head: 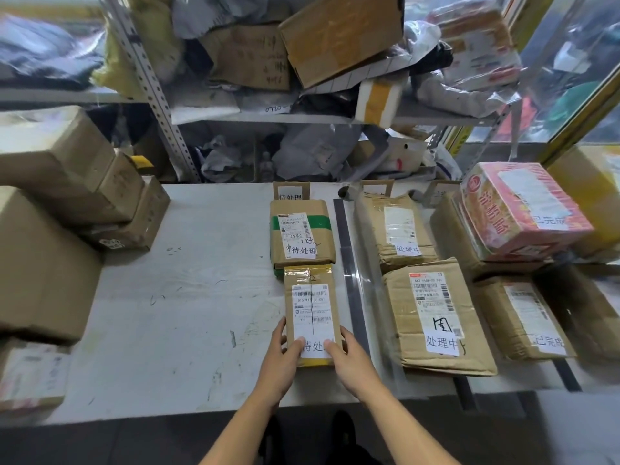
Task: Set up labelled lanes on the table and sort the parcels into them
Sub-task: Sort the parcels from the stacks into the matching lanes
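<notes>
Table (pixel 174 297), grey, scuffed — three lanes marked off by dark tape strips (pixel 349 263).

Left lane: a standing card sign (pixel 291 191) reading 待处理 at the far edge. In front of it a taped brown parcel (pixel 302 233) with a green band and a 待处理 slip. Just nearer lies a narrow yellow-taped parcel (pixel 310 313), flat on the table, its far end touching the green-banded one.

Hands: left hand (pixel 283 354) grips the near left edge of the narrow parcel, thumb on top over the white 待处理 slip (pixel 315 347). Right hand (pixel 349 355) grips the near right edge, thumb likewise pressing on the slip. The two hands sit close together, one on each side of the parcel's near end.

Middle lane: two brown parcels, the far one (pixel 396 226) and the near one (pixel 436 317), each with a 处理中 slip.

Right lane: a pink printed box (pixel 523 209) stacked on a brown carton, and nearer a brown parcel (pixel 523 317) — both slips read 已完成.

Surroundings: stacked cartons (pixel 67 182) at the table's left; a metal shelf (pixel 302 119) behind, piled with bags and boxes.
</notes>
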A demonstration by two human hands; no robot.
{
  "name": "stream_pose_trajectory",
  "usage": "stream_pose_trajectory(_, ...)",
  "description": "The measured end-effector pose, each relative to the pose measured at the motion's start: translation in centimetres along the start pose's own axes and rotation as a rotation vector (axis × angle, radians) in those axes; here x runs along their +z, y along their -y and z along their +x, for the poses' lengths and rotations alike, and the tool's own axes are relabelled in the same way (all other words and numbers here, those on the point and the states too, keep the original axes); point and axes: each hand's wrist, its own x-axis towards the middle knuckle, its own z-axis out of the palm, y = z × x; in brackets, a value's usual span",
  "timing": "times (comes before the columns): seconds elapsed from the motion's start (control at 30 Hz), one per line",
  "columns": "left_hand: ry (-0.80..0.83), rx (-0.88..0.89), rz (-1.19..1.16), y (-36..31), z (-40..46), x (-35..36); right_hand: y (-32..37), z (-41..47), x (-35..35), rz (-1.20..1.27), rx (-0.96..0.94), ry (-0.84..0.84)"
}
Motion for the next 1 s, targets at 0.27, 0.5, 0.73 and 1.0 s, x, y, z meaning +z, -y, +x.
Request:
stream_pose_trajectory(0.27,-0.026,-0.024,-0.007,0.1,0.2,0.2,-0.6,0.6,0.0,0.031,0.018,0.005)
stream_pose_trajectory(0.5,-0.034,-0.026,-0.029,0.2,0.2,0.1,-0.8,1.0,0.0,0.031,0.019,-0.002)
stream_pose_trajectory(0.73,-0.154,0.041,0.031,-1.6,0.5,-1.1,3.3,1.0,0.1,-0.122,-0.210,-0.194)
stream_pose_trajectory(1.0,-0.369,0.195,-0.006,-6.8,0.9,-8.1,12.0,2.7,4.5,-0.313,-0.495,-0.097)
